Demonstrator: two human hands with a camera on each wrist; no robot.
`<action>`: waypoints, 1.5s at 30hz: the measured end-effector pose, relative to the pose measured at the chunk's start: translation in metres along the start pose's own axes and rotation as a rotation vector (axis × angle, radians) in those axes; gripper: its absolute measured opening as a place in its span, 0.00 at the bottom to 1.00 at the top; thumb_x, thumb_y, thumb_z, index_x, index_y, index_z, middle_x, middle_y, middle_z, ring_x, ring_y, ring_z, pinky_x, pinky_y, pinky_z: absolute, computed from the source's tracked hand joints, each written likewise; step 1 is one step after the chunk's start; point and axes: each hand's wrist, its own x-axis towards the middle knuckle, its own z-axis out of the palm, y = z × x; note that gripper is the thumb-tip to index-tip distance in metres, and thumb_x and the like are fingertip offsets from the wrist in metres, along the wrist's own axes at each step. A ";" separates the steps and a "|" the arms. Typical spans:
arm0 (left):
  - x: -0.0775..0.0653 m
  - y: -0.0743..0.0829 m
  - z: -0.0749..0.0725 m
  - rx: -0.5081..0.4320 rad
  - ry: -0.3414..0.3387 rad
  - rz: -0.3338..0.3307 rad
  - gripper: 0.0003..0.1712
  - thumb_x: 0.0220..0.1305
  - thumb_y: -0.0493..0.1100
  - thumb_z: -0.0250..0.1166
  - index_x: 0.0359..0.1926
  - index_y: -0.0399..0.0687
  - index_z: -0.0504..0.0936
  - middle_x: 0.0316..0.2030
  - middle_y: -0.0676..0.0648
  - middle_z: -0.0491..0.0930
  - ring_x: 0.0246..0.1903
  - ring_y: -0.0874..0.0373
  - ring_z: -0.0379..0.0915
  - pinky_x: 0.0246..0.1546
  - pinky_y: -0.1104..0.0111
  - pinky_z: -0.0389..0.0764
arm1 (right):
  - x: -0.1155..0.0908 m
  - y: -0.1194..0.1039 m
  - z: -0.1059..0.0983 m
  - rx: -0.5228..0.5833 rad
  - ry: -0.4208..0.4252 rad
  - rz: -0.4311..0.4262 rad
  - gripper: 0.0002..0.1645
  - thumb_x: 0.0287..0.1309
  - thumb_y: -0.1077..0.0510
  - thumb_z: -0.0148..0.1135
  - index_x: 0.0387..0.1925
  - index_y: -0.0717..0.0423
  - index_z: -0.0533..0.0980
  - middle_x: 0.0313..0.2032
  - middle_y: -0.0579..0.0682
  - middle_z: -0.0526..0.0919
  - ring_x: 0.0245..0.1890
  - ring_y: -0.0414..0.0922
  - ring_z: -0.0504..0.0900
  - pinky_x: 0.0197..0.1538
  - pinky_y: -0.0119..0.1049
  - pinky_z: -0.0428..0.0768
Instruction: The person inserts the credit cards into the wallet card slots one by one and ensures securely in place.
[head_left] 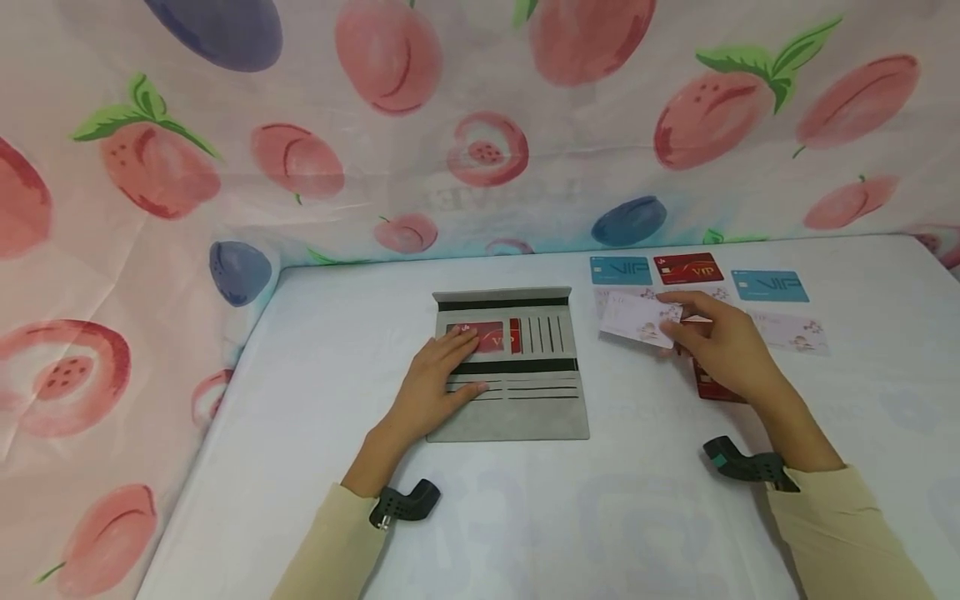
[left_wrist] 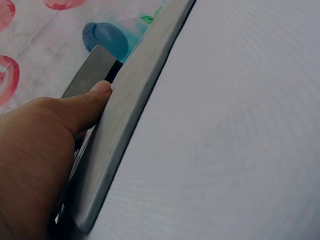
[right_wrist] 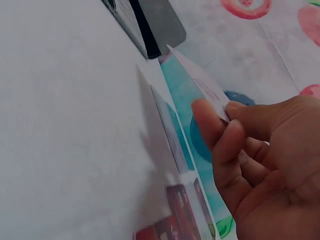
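Note:
An unfolded grey card holder [head_left: 510, 423] with dark bands and several slots lies flat on the white table. Two red cards show in its upper part, one of them a VIP card [head_left: 491, 337]. My left hand [head_left: 431, 379] rests on the holder's left side, fingertips on that card; the left wrist view shows the thumb [left_wrist: 97, 95] lying across the holder [left_wrist: 122, 105]. To the right, my right hand [head_left: 723, 346] pinches a pale pink flowered card [head_left: 633, 318] between thumb and fingers. The right wrist view shows this card [right_wrist: 200, 80] tilted, raised off the table.
At the back right lie a blue VIP card [head_left: 618, 270], a red VIP card [head_left: 688, 268] and another blue card [head_left: 770, 286]. Below them are more pale flowered cards [head_left: 787, 332]. A red card [head_left: 716, 387] is partly under my right hand. Fruit-printed cloth [head_left: 487, 200] hangs behind the table.

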 end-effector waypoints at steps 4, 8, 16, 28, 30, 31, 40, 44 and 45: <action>0.000 0.000 0.001 0.002 -0.006 -0.006 0.39 0.58 0.52 0.68 0.66 0.40 0.69 0.66 0.44 0.66 0.69 0.48 0.52 0.69 0.50 0.49 | 0.002 -0.008 0.003 0.065 0.006 0.005 0.28 0.63 0.47 0.60 0.64 0.43 0.70 0.44 0.53 0.73 0.29 0.50 0.82 0.26 0.33 0.81; 0.000 0.000 0.002 0.005 -0.007 -0.009 0.39 0.58 0.53 0.68 0.66 0.40 0.69 0.66 0.44 0.66 0.69 0.49 0.52 0.69 0.50 0.49 | 0.005 -0.017 0.008 0.107 -0.007 -0.012 0.29 0.64 0.47 0.59 0.66 0.45 0.69 0.51 0.56 0.75 0.33 0.52 0.83 0.31 0.34 0.83; 0.001 -0.001 0.002 0.008 0.000 0.002 0.39 0.58 0.52 0.68 0.66 0.39 0.69 0.66 0.44 0.66 0.69 0.48 0.53 0.68 0.50 0.50 | 0.012 -0.038 0.022 0.187 -0.120 -0.034 0.34 0.62 0.51 0.63 0.69 0.49 0.65 0.57 0.60 0.73 0.41 0.52 0.84 0.39 0.28 0.81; 0.002 -0.002 0.004 0.018 0.001 0.006 0.39 0.58 0.53 0.68 0.66 0.40 0.69 0.66 0.44 0.66 0.69 0.49 0.52 0.68 0.50 0.50 | 0.026 -0.059 0.049 0.255 -0.114 -0.010 0.32 0.58 0.53 0.67 0.64 0.52 0.70 0.46 0.55 0.76 0.40 0.49 0.84 0.41 0.28 0.80; 0.003 -0.002 0.004 0.015 0.001 0.008 0.38 0.58 0.52 0.68 0.66 0.39 0.69 0.66 0.44 0.66 0.69 0.49 0.53 0.68 0.50 0.50 | 0.027 -0.061 0.052 0.251 -0.105 -0.005 0.31 0.58 0.53 0.67 0.62 0.53 0.72 0.45 0.55 0.77 0.40 0.49 0.84 0.41 0.29 0.81; 0.003 -0.002 0.004 0.014 0.000 0.008 0.38 0.58 0.52 0.68 0.66 0.39 0.69 0.66 0.44 0.66 0.69 0.49 0.53 0.68 0.50 0.50 | 0.027 -0.061 0.054 0.248 -0.102 0.000 0.31 0.58 0.54 0.68 0.62 0.53 0.72 0.45 0.55 0.77 0.40 0.49 0.84 0.41 0.30 0.81; 0.001 -0.002 0.004 0.019 -0.002 0.006 0.38 0.58 0.52 0.68 0.66 0.40 0.69 0.66 0.44 0.66 0.69 0.49 0.52 0.68 0.50 0.50 | 0.028 -0.065 0.068 0.270 -0.092 0.000 0.29 0.57 0.60 0.67 0.60 0.56 0.72 0.34 0.54 0.77 0.29 0.43 0.86 0.29 0.30 0.78; 0.000 -0.003 0.003 0.025 0.005 0.004 0.39 0.58 0.52 0.69 0.66 0.39 0.69 0.66 0.44 0.67 0.69 0.49 0.52 0.68 0.50 0.50 | 0.028 -0.067 0.070 0.265 -0.085 -0.020 0.28 0.57 0.60 0.67 0.60 0.57 0.72 0.33 0.53 0.78 0.27 0.43 0.86 0.25 0.31 0.75; 0.000 -0.003 0.003 0.020 0.007 0.004 0.39 0.58 0.52 0.69 0.65 0.39 0.69 0.66 0.44 0.67 0.69 0.49 0.52 0.68 0.50 0.50 | 0.028 -0.068 0.070 0.260 -0.085 -0.023 0.28 0.57 0.61 0.67 0.59 0.57 0.72 0.33 0.54 0.78 0.27 0.42 0.85 0.25 0.32 0.75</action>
